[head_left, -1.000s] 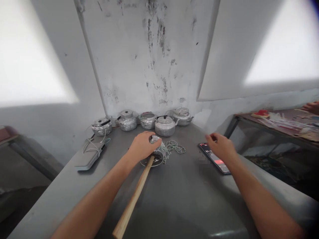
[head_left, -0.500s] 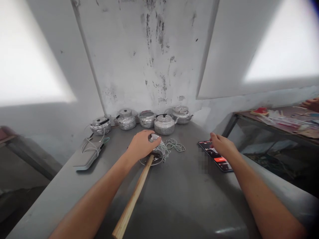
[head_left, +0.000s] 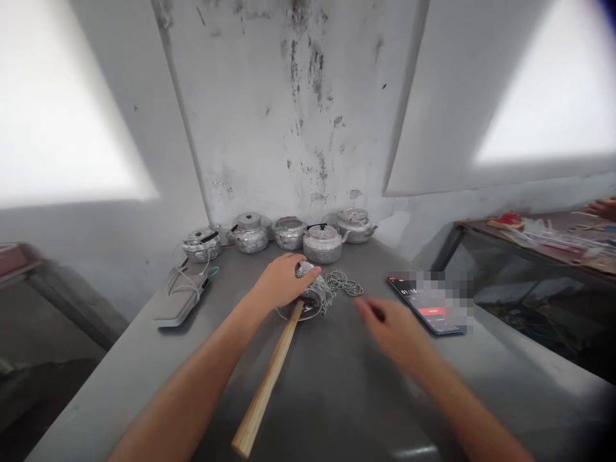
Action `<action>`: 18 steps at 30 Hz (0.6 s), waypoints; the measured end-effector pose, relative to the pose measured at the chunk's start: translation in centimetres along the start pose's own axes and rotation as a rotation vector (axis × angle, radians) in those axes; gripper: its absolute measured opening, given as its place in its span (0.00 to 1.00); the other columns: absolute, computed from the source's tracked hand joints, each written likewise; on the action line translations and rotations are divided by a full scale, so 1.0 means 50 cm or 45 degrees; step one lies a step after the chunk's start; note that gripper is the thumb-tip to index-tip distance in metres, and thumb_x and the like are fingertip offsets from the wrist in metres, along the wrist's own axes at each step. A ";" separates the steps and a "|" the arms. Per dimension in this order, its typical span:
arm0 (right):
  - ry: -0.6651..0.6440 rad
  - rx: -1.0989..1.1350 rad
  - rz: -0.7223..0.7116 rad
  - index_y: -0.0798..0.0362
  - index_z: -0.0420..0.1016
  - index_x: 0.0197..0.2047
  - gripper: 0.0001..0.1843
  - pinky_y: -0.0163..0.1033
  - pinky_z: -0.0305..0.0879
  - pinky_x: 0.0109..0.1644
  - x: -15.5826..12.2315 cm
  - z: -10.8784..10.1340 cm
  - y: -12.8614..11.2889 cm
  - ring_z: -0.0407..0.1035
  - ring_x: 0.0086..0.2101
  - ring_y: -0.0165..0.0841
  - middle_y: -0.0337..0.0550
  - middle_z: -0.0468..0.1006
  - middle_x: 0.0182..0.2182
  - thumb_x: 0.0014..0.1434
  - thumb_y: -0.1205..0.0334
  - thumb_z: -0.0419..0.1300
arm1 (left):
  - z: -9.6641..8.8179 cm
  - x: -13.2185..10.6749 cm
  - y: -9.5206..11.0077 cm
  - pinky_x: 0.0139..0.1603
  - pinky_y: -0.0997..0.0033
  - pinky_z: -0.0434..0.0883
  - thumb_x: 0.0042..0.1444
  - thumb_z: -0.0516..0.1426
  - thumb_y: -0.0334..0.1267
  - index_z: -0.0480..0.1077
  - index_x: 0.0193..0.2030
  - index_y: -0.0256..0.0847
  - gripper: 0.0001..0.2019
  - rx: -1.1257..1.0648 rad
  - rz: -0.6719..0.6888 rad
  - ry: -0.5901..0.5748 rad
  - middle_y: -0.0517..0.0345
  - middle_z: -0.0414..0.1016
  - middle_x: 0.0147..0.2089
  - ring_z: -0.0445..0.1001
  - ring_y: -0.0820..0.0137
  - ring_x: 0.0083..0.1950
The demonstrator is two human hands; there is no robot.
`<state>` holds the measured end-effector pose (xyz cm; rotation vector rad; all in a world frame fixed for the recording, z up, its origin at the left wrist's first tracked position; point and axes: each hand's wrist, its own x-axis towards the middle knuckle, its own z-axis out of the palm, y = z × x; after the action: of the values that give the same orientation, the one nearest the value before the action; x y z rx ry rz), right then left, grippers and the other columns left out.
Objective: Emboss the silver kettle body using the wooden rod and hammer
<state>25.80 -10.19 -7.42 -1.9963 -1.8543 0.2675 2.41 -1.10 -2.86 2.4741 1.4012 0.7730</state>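
My left hand (head_left: 283, 282) is closed over the near part of a small silvery metal pot (head_left: 312, 301) that lies tipped with its open mouth towards me. A wooden stick (head_left: 269, 385) reaches out of that mouth and slants down towards me; its inner end is hidden. Beside the pot lies a coil of green-and-white cord (head_left: 344, 283), and some of the cord runs along the pot's side. My right hand (head_left: 397, 330) hovers over the table between the cord and a phone (head_left: 423, 311). Its fingers are curled in and blurred, with nothing seen in them.
Several silvery kettles (head_left: 322, 245) stand along the wall at the back of the grey table (head_left: 337, 391). A grey power bank (head_left: 180, 305) with a white cable lies at left. On a side table (head_left: 534, 247) at right are a red item, plastic-wrapped things and another person's hand (head_left: 601, 208).
My right hand has come off the phone and moved left towards the cord. The left hand stays on the pot. The view has shifted slightly.
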 end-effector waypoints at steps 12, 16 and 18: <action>-0.427 -0.108 -0.016 0.52 0.78 0.45 0.17 0.48 0.74 0.47 -0.107 0.136 -0.249 0.77 0.39 0.35 0.43 0.82 0.41 0.69 0.47 0.59 | -0.042 -0.014 -0.019 0.63 0.50 0.65 0.60 0.52 0.68 0.64 0.70 0.41 0.40 0.066 -0.018 -0.231 0.37 0.66 0.66 0.66 0.44 0.66; -0.442 0.006 0.061 0.52 0.77 0.50 0.14 0.48 0.75 0.47 -0.103 0.139 -0.231 0.77 0.41 0.36 0.44 0.81 0.46 0.69 0.51 0.61 | -0.070 -0.015 -0.028 0.55 0.54 0.71 0.57 0.54 0.68 0.64 0.68 0.45 0.39 0.044 -0.095 -0.326 0.38 0.67 0.64 0.71 0.44 0.62; -0.444 0.126 0.085 0.54 0.77 0.49 0.15 0.47 0.75 0.45 -0.109 0.137 -0.209 0.77 0.40 0.35 0.43 0.80 0.44 0.69 0.51 0.61 | -0.080 -0.015 -0.035 0.52 0.53 0.72 0.56 0.54 0.68 0.62 0.70 0.45 0.41 0.029 -0.135 -0.361 0.36 0.64 0.66 0.73 0.43 0.60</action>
<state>13.00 -14.08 -9.99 -2.0461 -1.9314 0.7547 -1.31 -1.11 -0.47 2.3875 1.4261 0.3685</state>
